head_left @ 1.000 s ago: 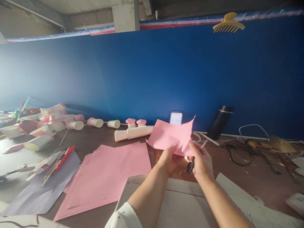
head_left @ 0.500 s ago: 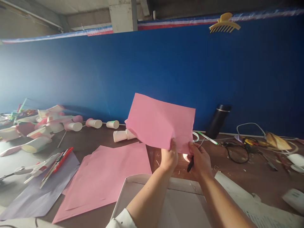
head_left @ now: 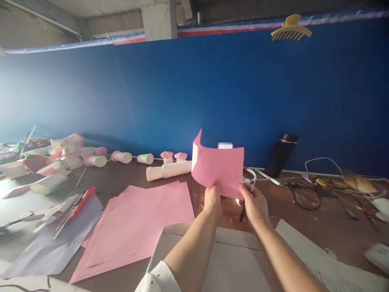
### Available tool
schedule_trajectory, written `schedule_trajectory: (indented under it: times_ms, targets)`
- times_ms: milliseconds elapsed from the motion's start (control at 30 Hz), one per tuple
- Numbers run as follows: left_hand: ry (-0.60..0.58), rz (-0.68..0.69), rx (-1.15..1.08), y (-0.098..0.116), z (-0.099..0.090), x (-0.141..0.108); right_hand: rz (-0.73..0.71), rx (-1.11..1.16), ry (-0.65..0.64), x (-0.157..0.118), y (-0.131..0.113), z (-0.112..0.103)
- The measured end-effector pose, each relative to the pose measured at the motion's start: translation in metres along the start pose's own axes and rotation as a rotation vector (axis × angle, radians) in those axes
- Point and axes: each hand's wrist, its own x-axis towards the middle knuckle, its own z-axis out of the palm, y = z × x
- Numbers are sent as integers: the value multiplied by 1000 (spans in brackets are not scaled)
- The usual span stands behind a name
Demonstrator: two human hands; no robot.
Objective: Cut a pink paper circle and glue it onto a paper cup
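A pink sheet [head_left: 220, 168] is held up in front of me, its left end curling upward and back. My left hand [head_left: 212, 198] pinches its lower edge near the middle. At the lower right corner, my right hand [head_left: 254, 202] grips the same sheet. A dark, slim tool [head_left: 242, 212] hangs down by the right hand's fingers; what it is cannot be made out. More pink sheets [head_left: 142, 223] lie on the table to the left of my arms. Below both forearms is a shallow white box [head_left: 237, 259].
Stacked paper cups [head_left: 176, 168] lie behind the sheets, with pink-topped cups [head_left: 167, 157] beyond. A red cutter [head_left: 80, 205] and scissors [head_left: 30, 217] rest at left. A black bottle [head_left: 281, 156], cables [head_left: 304, 196] and printed paper [head_left: 328, 259] are at right.
The held sheet's left part has bent up and inward, so it looks narrower and uncovers the cups behind it. My left hand has shifted slightly left; both hands keep their hold.
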Motion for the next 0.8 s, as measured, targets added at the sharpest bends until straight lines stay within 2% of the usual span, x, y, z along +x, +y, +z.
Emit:
schedule_trajectory:
  times_ms: [200,300,433,567,667,733,800]
  targets:
    - [26,57,-184,9,1,-1,-268,-194,-24,-9,-2,3]
    - [52,30,-274,13,-1,4,-357,-297,-111,-17,-6,7]
    - [187,10,-300,16,-9,16,-339,-404,-235,-17,1,11]
    - [224,34,-252,20,-13,23,-195,-464,-287,-9,15,13]
    - [252,70,-284,25,-13,22,-158,-529,-342,-8,16,11]
    - [257,78,-288,27,-12,21,-194,-706,-369,-13,6,7]
    - [248,80,-302,28,-12,20,-279,-974,-351,-19,-9,1]
